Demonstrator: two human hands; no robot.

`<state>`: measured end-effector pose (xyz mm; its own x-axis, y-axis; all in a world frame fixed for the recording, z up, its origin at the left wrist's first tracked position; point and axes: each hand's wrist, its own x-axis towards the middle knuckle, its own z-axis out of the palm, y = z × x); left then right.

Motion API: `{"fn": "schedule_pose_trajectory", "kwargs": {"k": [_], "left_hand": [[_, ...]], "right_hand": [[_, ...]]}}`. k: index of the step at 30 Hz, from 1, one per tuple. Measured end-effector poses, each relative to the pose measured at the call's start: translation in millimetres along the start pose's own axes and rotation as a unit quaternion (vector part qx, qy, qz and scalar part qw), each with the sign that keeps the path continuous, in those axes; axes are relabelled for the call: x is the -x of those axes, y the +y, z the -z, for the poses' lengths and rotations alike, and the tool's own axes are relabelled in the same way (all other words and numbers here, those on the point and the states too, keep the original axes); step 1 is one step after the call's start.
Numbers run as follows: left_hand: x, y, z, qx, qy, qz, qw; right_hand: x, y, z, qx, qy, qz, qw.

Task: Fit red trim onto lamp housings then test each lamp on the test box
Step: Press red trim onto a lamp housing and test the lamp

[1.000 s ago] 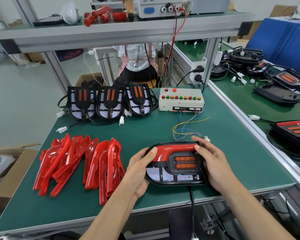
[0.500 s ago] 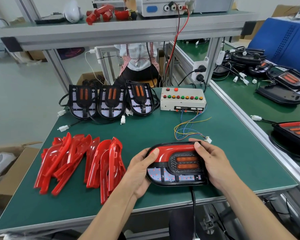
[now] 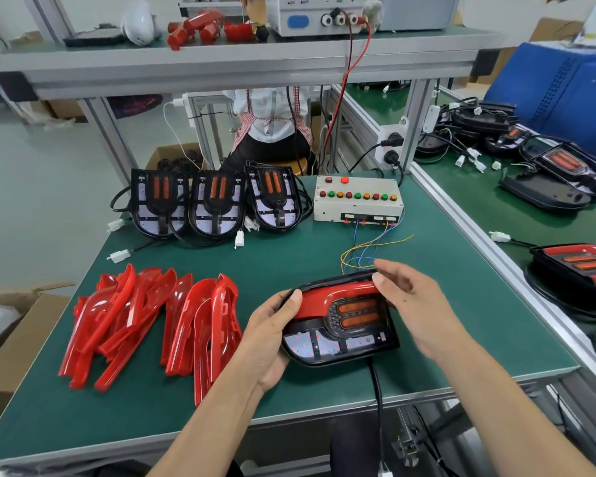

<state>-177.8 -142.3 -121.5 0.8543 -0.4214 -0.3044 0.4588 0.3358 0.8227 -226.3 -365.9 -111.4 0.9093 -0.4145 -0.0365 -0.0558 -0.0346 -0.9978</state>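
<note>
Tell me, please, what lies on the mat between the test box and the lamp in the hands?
In the head view, loose coloured wires from the test box loop over bare green mat toward the lamp; nothing else lies there.

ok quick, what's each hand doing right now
Left hand: grips the left end of the lamp housing, thumb on the red trim.
Right hand: fingertips on the trim's right end, loosely curled.

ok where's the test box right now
In the head view the test box sits at the bench's far right, right of three untrimmed lamp housings, beyond the held lamp.
</note>
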Motion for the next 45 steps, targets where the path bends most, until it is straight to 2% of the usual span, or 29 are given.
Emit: {"fn": "schedule_pose_trajectory", "kwargs": {"k": [3, 6, 8, 10, 15, 22, 29, 36, 41, 45], "left_hand": [[2.0, 1.1, -3.0, -0.030, 0.009, -0.009, 0.999], [2.4, 2.0, -10.3, -0.051, 0.045, -0.027, 0.997], [1.2, 0.9, -12.7, -0.050, 0.063, -0.031, 0.996], [-0.4, -0.4, -12.4, -0.050, 0.070, -0.034, 0.996], [-1.7, -1.6, -11.6, -0.052, 0.070, -0.038, 0.996], [-3.7, 1.6, -11.6, -0.053, 0.088, -0.035, 0.994], [-3.0, 1.0, -12.0, -0.073, 0.081, -0.033, 0.993], [0.5, 2.7, -11.2, -0.097, 0.051, -0.026, 0.994], [6.2, 1.7, -9.9, -0.080, 0.011, -0.041, 0.996], [6.4, 0.1, -10.4, -0.072, 0.010, -0.053, 0.996]], "right_hand": [[3.3, 4.4, 2.8, 0.024, 0.014, 0.002, 1.000], [7.9, 6.6, 11.4, 0.218, 0.039, 0.135, 0.966], [7.2, 2.4, 16.3, 0.295, -0.010, 0.206, 0.933], [2.6, -6.2, 23.1, 0.340, -0.074, 0.219, 0.912], [-10.5, -20.9, 34.7, 0.400, -0.178, 0.231, 0.869], [-20.8, -23.1, 34.7, 0.405, -0.168, 0.304, 0.846], [-26.7, -17.8, 27.9, 0.401, -0.187, 0.318, 0.839], [-23.7, -15.0, 35.2, 0.380, -0.180, 0.327, 0.846], [-21.3, -10.8, 31.3, 0.358, -0.156, 0.324, 0.862], [-17.4, -7.2, 32.7, 0.326, -0.144, 0.282, 0.891]]}}
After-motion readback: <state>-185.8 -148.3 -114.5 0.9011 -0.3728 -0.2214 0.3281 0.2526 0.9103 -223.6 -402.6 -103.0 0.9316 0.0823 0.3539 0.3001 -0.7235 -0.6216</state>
